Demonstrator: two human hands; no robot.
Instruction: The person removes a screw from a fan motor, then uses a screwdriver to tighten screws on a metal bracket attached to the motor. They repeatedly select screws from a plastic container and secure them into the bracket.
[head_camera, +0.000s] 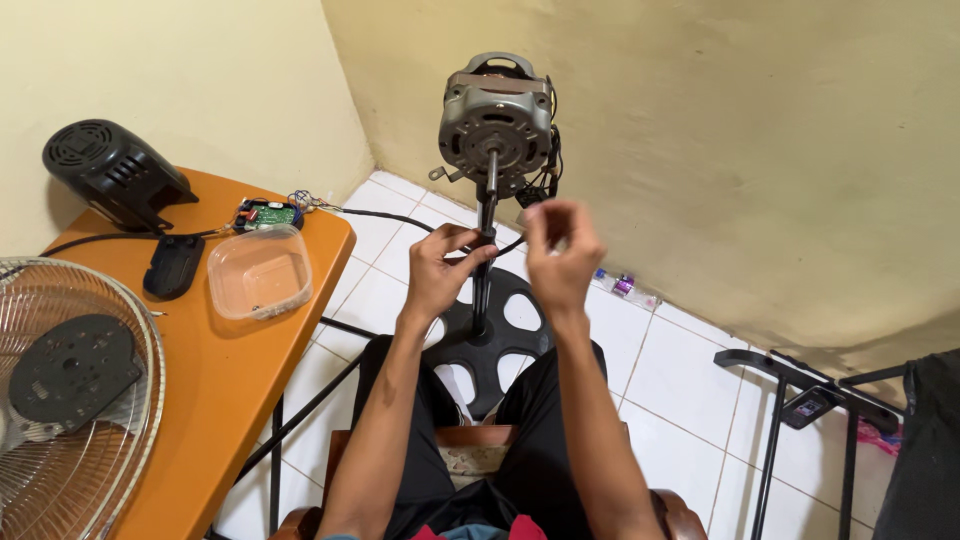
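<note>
Head camera, looking down at a seated person's two bare arms reaching forward over dark trousers. In front of them stands a fan stand (482, 290): a black pole rising from a round black base with cut-outs on a white tiled floor (690, 370). On top of the pole sits a bare grey metal fan motor (495, 120), its shaft pointing toward the camera, set in the corner of pale yellow walls.

The left hand (440, 270) is curled against the pole, its fingers closed on a black cable (400, 218) that runs from the pole leftward. The right hand (560, 250) is raised just beside the pole, below the motor, fingertips pressed together in a pinch; what it pinches is too small to tell.

To the left is an orange surface (230, 370). On it lie a black motor cover (115, 172) with vents, a small black housing (172, 266), a green circuit board (266, 214) with coloured wires, and a clear plastic tub (260, 272). A wire fan guard (70, 390) with a black centre plate rests at the surface's near left edge.

At the right stands a black metal frame (800, 395).
</note>
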